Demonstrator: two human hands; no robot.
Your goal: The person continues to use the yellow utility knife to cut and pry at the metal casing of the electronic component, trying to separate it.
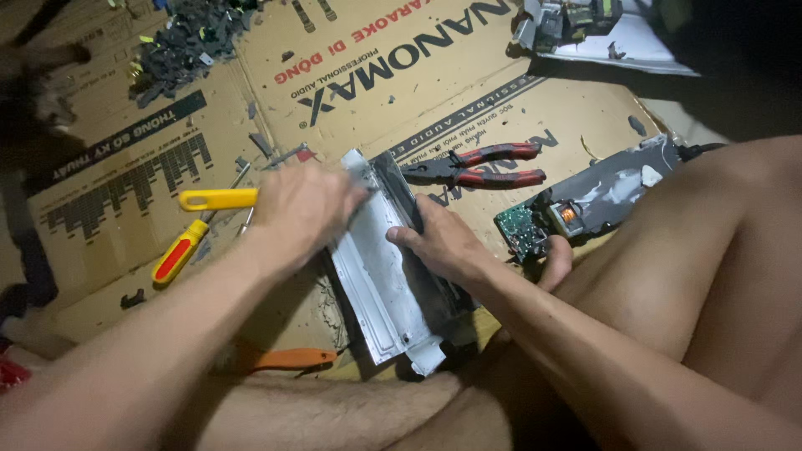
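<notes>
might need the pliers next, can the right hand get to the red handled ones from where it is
Probably yes. The right hand rests on the grey metal casing, and the red-handled pliers lie just beyond it on the cardboard, with nothing between them. It would have to let go of the casing first.

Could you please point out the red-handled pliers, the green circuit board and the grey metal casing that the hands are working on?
red-handled pliers [489, 164]: head view, on the handles near the pivot.
green circuit board [519, 230]: head view, on its green face.
grey metal casing [376, 276]: head view, on its bare flat panel.
</notes>
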